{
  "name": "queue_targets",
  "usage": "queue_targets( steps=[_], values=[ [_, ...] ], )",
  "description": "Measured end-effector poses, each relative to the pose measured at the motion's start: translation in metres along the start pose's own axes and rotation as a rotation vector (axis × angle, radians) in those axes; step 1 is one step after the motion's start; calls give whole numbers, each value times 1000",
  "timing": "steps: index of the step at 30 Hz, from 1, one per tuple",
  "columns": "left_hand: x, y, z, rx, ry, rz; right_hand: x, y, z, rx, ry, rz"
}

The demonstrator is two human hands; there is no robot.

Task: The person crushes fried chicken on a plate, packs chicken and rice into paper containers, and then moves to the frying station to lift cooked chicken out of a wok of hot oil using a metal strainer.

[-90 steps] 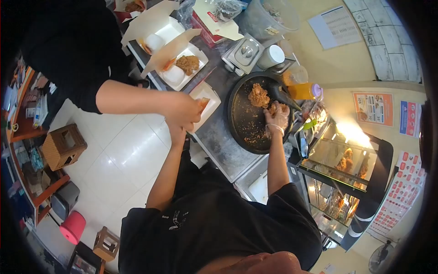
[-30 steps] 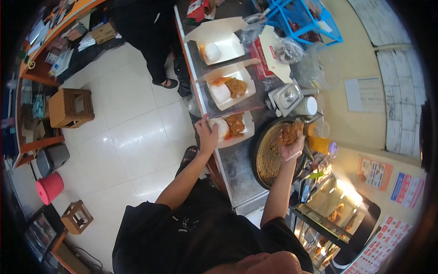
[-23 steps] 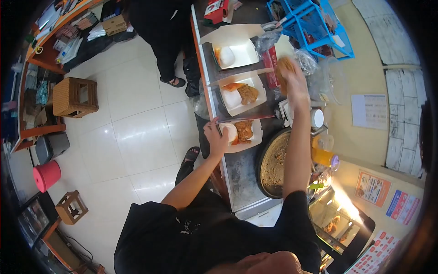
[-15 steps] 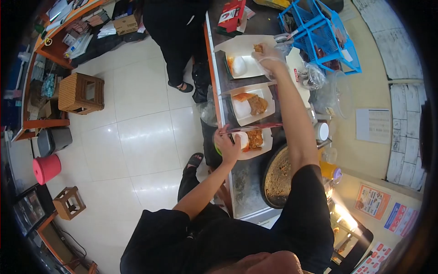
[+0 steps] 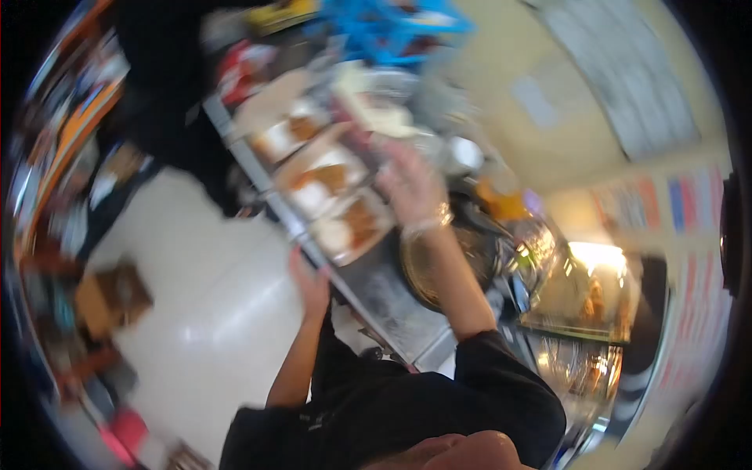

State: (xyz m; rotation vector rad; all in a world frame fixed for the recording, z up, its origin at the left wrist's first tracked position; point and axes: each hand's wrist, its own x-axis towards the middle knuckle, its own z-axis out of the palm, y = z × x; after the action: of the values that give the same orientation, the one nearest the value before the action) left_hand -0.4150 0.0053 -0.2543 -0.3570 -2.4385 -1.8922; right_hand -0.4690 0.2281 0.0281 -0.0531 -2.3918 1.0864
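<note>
Three open paper food boxes stand in a row along the counter: a far box (image 5: 270, 103), a middle box (image 5: 354, 160) and a near box (image 5: 382, 215). Each holds a white rounded portion, probably rice, beside a brown fried piece (image 5: 360, 223). My right hand (image 5: 411, 184), in a clear plastic glove, hovers blurred just right of the middle and near boxes. Its fingers look stretched out, with nothing visible in them. Bare, my left hand (image 5: 311, 283) is by the counter's front edge, below the near box, thumb apart from the fingers; contact with the edge is unclear.
A round dark pan (image 5: 415, 270) sits right of the near box. Blue plastic baskets (image 5: 392, 35) and a red box (image 5: 244, 70) are at the far end. A lit glass display case (image 5: 580, 305) stands right. Another person in black (image 5: 168, 102) stands across the counter edge.
The view has swung right and blurred. My right hand has left the far box and come back toward me. My left hand has drawn off the near box to the counter edge.
</note>
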Motion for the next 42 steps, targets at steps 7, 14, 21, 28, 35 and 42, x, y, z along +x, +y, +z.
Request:
queue_targets(
  steps=[7,14,21,28,35,42],
  values=[
    [-66,144,23,-467,-561,-30,-315,-28,-121,-182,210,726],
    [-220,414,148,-787,-1608,663,-529,-82,-174,-171,814,894],
    [-463,644,266,-880,-1251,1000,-651,-168,-202,-95,1126,966],
    [-534,662,308,-1157,-1463,857,-775,-144,-179,238,1429,859],
    [-303,478,203,-869,-1560,657,-743,-108,-213,354,1183,922],
    [32,330,124,-393,-688,475,-600,-52,-202,304,641,977]
  ],
)
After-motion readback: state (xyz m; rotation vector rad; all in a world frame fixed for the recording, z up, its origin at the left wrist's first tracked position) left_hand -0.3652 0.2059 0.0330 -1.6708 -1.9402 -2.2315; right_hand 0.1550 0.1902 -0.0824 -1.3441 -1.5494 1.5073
